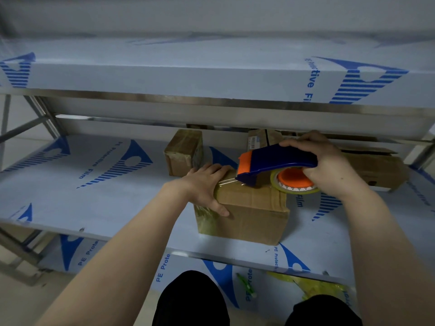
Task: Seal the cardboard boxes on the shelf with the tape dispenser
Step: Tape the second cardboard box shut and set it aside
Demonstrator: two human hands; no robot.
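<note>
A brown cardboard box sits near the front of the middle shelf. My left hand lies over the box's top left edge, fingers on the top and thumb down the front face. My right hand grips the blue and orange tape dispenser, whose front end touches the box top beside my left fingers. A short strip of clear tape runs from the dispenser onto the box. The yellowish tape roll hangs under the handle.
A smaller taped box stands behind at the centre. A long open box lies at the right, another box behind the dispenser. The upper shelf overhangs. Crumpled yellow tape lies on the lower shelf. My knees show below.
</note>
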